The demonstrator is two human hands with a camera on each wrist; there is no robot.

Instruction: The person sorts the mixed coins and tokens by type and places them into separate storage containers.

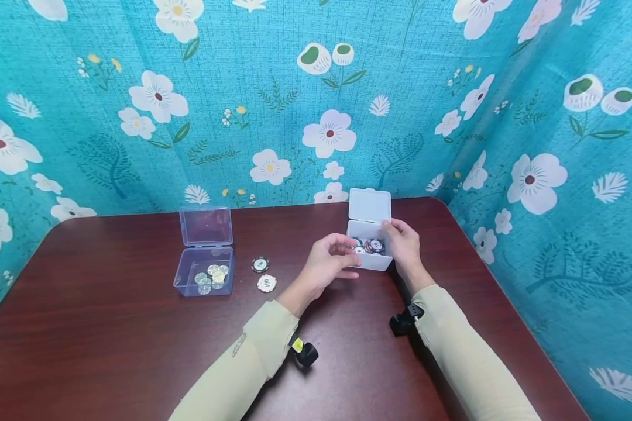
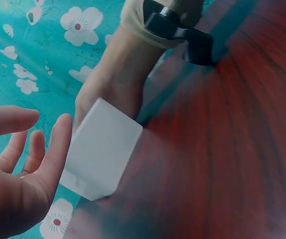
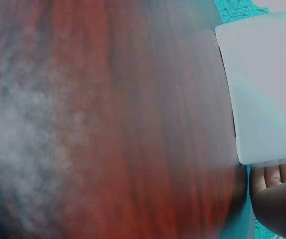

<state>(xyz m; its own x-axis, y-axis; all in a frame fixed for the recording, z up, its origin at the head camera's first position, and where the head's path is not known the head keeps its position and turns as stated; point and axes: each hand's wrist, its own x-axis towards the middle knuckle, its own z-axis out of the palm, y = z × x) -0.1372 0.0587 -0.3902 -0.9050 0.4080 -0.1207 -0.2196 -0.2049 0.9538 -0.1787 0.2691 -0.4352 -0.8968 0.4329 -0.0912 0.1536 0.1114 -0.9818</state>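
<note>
A white lidded box (image 1: 375,263) stands with its lid raised at the back right, and several poker chips (image 1: 376,245) lie inside. My right hand (image 1: 406,248) grips the box's right wall, thumb over the rim; its fingers (image 3: 272,175) run along the box side in the right wrist view. By the box's left front corner, my left hand (image 1: 326,260) hovers with loosely bent fingers. Nothing shows between that hand's thumb and fingers in the left wrist view, where the white box (image 2: 103,149) is just beyond them.
To the left stands a clear purple-tinted box (image 1: 186,272) with its lid up, holding several silver coins (image 1: 218,276). Between the boxes lie a black chip (image 1: 260,265) and a white chip (image 1: 267,283) on the dark wood table (image 1: 110,339). A floral turquoise curtain (image 1: 274,105) borders the back and right.
</note>
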